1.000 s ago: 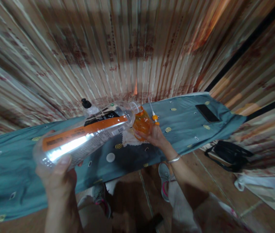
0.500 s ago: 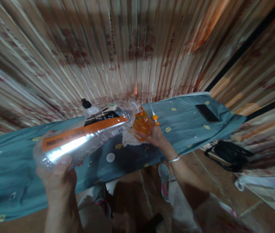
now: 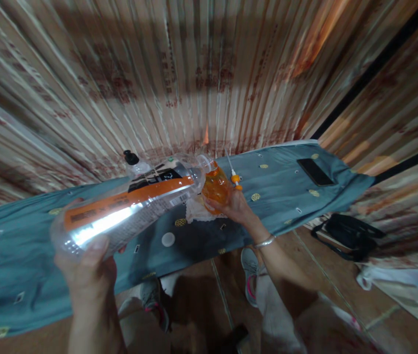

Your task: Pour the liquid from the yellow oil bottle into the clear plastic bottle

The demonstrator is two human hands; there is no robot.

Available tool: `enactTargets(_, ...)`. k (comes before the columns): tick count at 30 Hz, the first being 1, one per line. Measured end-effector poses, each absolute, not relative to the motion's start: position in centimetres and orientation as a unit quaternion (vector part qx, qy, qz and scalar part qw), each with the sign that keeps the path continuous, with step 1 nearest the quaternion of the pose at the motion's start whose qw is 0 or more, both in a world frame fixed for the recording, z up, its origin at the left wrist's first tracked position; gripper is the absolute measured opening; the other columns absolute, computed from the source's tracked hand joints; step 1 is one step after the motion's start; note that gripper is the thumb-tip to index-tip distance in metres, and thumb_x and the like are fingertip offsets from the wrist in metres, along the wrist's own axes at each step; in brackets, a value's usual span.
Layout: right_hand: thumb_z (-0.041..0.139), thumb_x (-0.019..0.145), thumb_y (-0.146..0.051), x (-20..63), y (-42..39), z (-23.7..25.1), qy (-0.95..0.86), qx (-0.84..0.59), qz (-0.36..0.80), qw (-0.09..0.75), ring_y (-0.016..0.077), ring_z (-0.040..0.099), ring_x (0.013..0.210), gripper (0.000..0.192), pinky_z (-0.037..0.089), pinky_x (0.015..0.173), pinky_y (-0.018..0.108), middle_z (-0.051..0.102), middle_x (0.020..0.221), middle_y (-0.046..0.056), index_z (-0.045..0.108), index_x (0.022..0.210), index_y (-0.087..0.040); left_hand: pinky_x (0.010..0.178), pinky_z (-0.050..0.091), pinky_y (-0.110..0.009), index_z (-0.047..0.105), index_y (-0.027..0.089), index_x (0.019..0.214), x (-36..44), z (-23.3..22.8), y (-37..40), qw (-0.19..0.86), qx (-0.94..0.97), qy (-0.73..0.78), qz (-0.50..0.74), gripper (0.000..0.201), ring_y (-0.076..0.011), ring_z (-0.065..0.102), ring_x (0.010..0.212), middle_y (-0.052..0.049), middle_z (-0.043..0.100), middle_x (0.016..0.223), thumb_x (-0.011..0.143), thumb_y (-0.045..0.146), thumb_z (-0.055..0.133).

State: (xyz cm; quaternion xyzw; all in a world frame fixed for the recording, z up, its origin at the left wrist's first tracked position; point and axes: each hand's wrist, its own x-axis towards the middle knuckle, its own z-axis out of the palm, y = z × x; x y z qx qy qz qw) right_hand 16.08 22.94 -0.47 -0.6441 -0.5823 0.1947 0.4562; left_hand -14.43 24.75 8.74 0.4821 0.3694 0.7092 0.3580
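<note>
A big clear plastic bottle (image 3: 131,211) with an orange, black and silver label lies tilted in my left hand (image 3: 87,265), which is wrapped round its base end. Its neck points right and meets the mouth of a small orange bottle (image 3: 216,187). My right hand (image 3: 234,204) is closed round that orange bottle and holds it leaning. Just beyond my right hand lies an orange and white pump top (image 3: 235,179) with a thin tube. Under the orange bottle is a whitish lace-edged cloth (image 3: 196,211). Whether liquid is flowing between the mouths I cannot tell.
On the long table with a teal cloth (image 3: 275,211) lie a round white cap (image 3: 168,239) and a dark phone (image 3: 315,172). Behind the big bottle stands a clear bottle with a black top (image 3: 131,157). A patterned curtain (image 3: 194,73) hangs behind; a black bag (image 3: 349,233) rests at right.
</note>
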Motion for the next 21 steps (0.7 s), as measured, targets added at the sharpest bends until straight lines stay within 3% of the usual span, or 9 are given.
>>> enactTargets(13,0.087,0.082,-0.051,16.10,23.01,-0.57,-0.570,-0.649,0.200,0.463,0.0358,0.081,0.116,0.071,0.065,0.104,0.051,0.083,0.126,0.015,0.066,0.141,-0.019,0.035,0.034,-0.021,0.078,0.025,0.110,-14.46,8.50,24.88,0.336,0.506,0.375,0.701,0.071,-0.0134,0.051,0.056,-0.002,0.066,0.090,0.047,0.053,0.095)
enactTargets(21,0.086,0.084,-0.048,16.13,22.89,-0.47,-0.581,-0.637,0.205,0.464,0.0351,0.081,0.116,0.068,0.065,0.103,0.049,0.084,0.124,0.014,0.064,0.141,-0.019,0.030,0.036,-0.021,0.077,0.024,0.102,-14.40,8.70,24.79,0.355,0.497,0.367,0.702,0.064,-0.0123,0.053,0.051,-0.001,0.065,0.089,0.046,0.047,0.097)
